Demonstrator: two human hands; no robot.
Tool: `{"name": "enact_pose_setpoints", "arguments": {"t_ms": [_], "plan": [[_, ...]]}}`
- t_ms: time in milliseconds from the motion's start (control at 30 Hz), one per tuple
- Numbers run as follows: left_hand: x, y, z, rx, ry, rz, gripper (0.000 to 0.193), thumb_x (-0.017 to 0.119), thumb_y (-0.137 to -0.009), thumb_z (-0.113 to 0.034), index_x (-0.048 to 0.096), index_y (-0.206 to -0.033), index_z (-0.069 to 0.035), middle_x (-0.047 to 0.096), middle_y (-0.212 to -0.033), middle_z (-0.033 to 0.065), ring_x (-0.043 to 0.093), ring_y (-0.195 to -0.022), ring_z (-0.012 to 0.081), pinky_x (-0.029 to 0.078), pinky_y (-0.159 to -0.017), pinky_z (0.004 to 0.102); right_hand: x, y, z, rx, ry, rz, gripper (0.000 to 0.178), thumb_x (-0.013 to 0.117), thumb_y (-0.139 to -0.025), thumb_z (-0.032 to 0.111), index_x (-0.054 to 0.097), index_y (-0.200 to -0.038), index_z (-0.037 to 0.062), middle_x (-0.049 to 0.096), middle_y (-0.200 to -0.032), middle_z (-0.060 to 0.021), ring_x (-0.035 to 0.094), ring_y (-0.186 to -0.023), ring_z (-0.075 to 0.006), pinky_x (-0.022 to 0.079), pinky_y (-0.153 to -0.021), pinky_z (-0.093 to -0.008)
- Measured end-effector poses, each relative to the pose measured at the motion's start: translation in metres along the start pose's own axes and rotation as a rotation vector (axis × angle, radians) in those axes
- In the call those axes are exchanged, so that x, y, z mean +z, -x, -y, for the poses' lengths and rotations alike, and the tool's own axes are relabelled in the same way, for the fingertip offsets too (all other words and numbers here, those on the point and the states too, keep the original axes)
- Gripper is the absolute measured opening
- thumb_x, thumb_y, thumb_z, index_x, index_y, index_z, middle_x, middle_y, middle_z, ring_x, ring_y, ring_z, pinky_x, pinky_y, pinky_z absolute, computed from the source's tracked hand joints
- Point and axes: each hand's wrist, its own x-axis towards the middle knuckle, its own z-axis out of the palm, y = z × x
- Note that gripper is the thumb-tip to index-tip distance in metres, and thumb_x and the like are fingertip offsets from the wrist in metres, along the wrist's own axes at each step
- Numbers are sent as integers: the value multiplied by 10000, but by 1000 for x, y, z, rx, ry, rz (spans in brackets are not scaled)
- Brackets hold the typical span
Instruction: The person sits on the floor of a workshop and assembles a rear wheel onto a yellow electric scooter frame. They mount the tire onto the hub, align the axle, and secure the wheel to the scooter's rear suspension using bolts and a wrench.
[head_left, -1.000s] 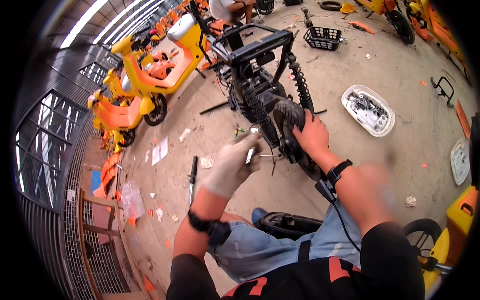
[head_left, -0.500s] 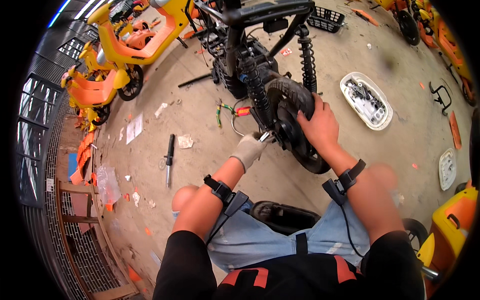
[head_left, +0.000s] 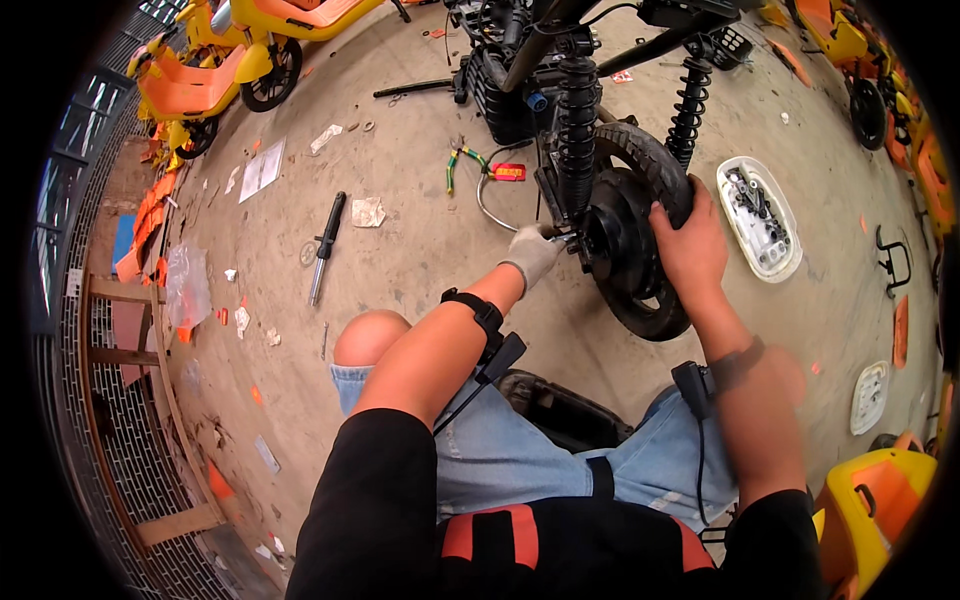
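My left hand (head_left: 533, 255), in a pale work glove, is closed beside the wheel's hub. A shiny metal tool (head_left: 564, 238) juts from its fingers toward the axle end; its exact kind is hidden. My bare right hand (head_left: 692, 240) grips the tyre of the black wheel (head_left: 655, 165) from the right, thumb on the near side and fingers over the tread. The wheel sits in a stripped black scooter frame (head_left: 545, 55), between a left spring shock absorber (head_left: 577, 125) and a right spring shock absorber (head_left: 690, 105).
A white tray (head_left: 733, 215) of bolts and small parts lies right of the wheel. Left on the concrete are green-handled pliers (head_left: 452, 170), a red packet (head_left: 509, 172) and a black-and-silver tube (head_left: 327, 250). Yellow-orange scooters (head_left: 195, 80) stand around. A black seat-like piece (head_left: 565, 405) lies between my knees.
The view has shifted, so the frame and wheel appear farther right. My left hand stays at the hub, with less of the metal tool showing. My right hand still holds the tyre.
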Motion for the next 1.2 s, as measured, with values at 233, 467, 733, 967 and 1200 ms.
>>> {"name": "enact_pose_setpoints", "arguments": {"t_ms": [233,467,733,967,1200], "plan": [[-1,-3,-9,-214,228,106,359,600,-970,-319,669,-1034,28,655,-754,78,560,-552,166,446,-486,316,-4,0,2,-1,15,-1,681,678,-860,432,471,-1438,137,617,-1225,-183,642,-1077,-375,530,-888,-474],[-13,4,-23,-251,46,255,475,538,-989,-417,687,-885,22,672,-735,98,604,-543,206,477,-466,354,3,0,-3,-18,10,-17,678,676,-858,435,470,-1439,154,615,-1232,-178,632,-1098,-384,522,-901,-483],[-14,-3,-12,-255,-182,383,290,482,-926,-153,699,-971,35,661,-727,110,640,-578,216,544,-534,362,1,-2,-5,2,-9,-5,674,679,-856,430,470,-1440,167,611,-1242,-176,633,-1094,-384,523,-895,-485],[-12,-5,6,-111,-310,178,196,560,-899,-63,720,-967,27,724,-779,136,718,-657,261,571,-597,393,-3,-1,1,5,18,10,677,679,-858,431,478,-1433,136,616,-1229,-198,638,-1079,-393,527,-889,-481],[-9,-24,40,-39,-485,326,192,588,-872,-73,745,-957,-1,718,-774,132,715,-684,277,576,-616,372,1,1,3,-8,-14,10,677,681,-856,436,476,-1434,151,619,-1228,-180,645,-1078,-376,527,-886,-478]]}}
